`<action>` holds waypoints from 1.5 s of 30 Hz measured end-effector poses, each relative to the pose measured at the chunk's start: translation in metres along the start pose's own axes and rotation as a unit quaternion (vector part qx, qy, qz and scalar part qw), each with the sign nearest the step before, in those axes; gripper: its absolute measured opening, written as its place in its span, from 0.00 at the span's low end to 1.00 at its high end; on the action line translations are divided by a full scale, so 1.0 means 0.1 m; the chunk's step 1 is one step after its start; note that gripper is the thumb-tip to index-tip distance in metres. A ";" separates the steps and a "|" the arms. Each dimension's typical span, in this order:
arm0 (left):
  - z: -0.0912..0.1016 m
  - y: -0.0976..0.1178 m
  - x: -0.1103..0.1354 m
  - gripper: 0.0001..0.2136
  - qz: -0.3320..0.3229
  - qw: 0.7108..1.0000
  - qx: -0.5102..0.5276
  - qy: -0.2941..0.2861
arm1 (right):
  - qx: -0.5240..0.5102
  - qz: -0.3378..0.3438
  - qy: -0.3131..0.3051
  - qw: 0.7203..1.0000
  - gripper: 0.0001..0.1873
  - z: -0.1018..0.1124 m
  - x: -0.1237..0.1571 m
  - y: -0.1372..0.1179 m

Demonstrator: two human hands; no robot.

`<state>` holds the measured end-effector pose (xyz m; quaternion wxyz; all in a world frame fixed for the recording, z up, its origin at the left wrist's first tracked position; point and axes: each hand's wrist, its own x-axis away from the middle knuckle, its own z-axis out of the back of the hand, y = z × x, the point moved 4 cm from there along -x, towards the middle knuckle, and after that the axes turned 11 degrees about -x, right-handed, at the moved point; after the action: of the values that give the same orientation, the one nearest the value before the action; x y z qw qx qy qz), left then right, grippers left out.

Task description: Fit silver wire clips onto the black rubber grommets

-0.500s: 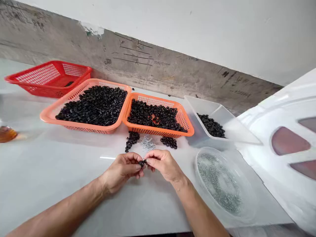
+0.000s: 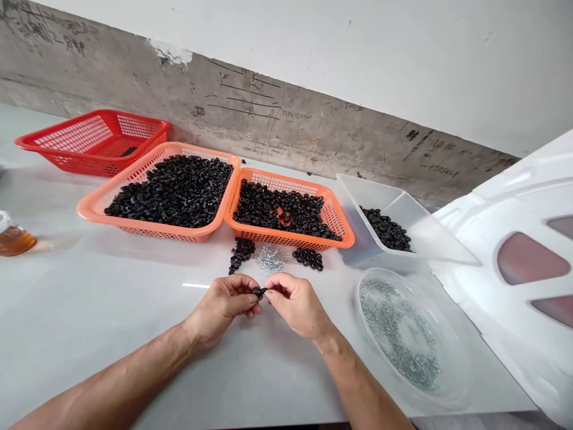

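Note:
Between my fingertips is a small black part (image 2: 258,292), pinched by my left hand (image 2: 233,303). My right hand (image 2: 293,301) closes thumb and finger on a smaller black piece (image 2: 264,291) that meets the first one. Just beyond my hands lie a heap of tiny silvery bits (image 2: 271,258), a group of black pieces (image 2: 242,252) to its left and black rings (image 2: 308,258) to its right. The exact kind of the held parts is too small to make out.
Behind stand a peach basket (image 2: 101,216) and an orange basket (image 2: 286,237), both holding black parts. A red basket (image 2: 54,148) is far left, near an amber container (image 2: 15,240). On the right are a clear bin (image 2: 430,239) and a round tray (image 2: 452,364) of small bits.
The two small black parts have come together in line between my fingertips; half a second ago the left one was tilted with its opening showing. The view has shifted slightly.

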<state>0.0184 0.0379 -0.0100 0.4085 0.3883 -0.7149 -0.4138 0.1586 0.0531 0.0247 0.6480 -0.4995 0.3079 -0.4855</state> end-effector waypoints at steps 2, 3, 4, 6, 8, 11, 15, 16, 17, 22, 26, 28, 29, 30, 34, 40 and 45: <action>0.00 0.00 0.00 0.05 -0.003 1.000 -0.020 0.010 | 0.029 0.010 0.008 1.000 0.04 -0.01 0.01 0.01; 0.00 0.00 0.00 0.05 -0.002 1.000 -0.028 0.014 | 0.041 0.013 0.009 0.999 0.04 -0.02 0.02 0.01; -0.01 0.00 -0.01 0.05 -0.001 0.999 -0.035 0.016 | 0.050 0.016 0.009 0.999 0.04 -0.03 0.03 0.01; -0.01 -0.01 -0.01 0.05 0.002 0.999 -0.045 0.020 | 0.062 0.023 0.008 0.998 0.04 -0.03 0.04 0.01; -0.01 -0.02 -0.01 0.05 0.004 0.999 -0.048 0.021 | 0.066 0.034 0.009 0.997 0.04 -0.03 0.04 -0.01; -0.01 -0.03 -0.01 0.05 0.008 0.999 -0.042 0.023 | 0.081 0.055 0.029 0.995 0.04 0.01 0.05 -0.04; 0.00 -0.04 -0.01 0.06 0.008 0.999 -0.038 0.030 | 0.148 0.114 0.054 0.981 0.06 0.02 0.07 -0.09; 0.00 -0.04 -0.01 0.06 0.006 0.999 -0.038 0.031 | 0.164 0.137 0.057 0.975 0.06 0.00 0.07 -0.10; 0.00 -0.04 -0.01 0.07 0.003 0.999 -0.040 0.033 | 0.178 0.161 0.058 0.969 0.07 -0.02 0.08 -0.10; 0.00 -0.04 -0.02 0.08 0.000 0.996 -0.068 0.057 | 0.216 0.234 0.055 0.946 0.08 -0.10 0.08 -0.09; 0.02 -0.03 -0.02 0.09 -0.002 0.990 -0.107 0.086 | 0.240 0.258 0.045 0.935 0.08 -0.13 0.09 -0.10; 0.03 -0.02 -0.02 0.09 -0.004 0.987 -0.125 0.099 | 0.255 0.267 0.043 0.929 0.09 -0.14 0.10 -0.12; 0.04 -0.03 -0.02 0.09 -0.004 0.986 -0.133 0.105 | 0.260 0.269 0.042 0.926 0.09 -0.15 0.10 -0.12; 0.04 -0.03 -0.02 0.09 -0.005 0.984 -0.140 0.110 | 0.264 0.271 0.041 0.925 0.09 -0.16 0.11 -0.12; 0.06 -0.06 -0.02 0.09 -0.004 0.980 -0.163 0.116 | 0.260 0.260 0.031 0.929 0.10 -0.17 0.10 -0.11; 0.04 -0.06 0.00 0.07 -0.063 0.966 -0.228 0.105 | 0.184 0.239 0.013 0.953 0.09 -0.10 0.08 -0.10; 0.01 0.00 0.04 0.08 -0.135 0.931 -0.331 0.072 | 0.098 0.157 -0.010 0.983 0.07 -0.04 0.04 -0.05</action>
<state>0.0160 0.0347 -0.0092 0.5045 0.3530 -0.4470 -0.6489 0.1545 0.0481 0.0286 0.7654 -0.3838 0.3266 -0.4002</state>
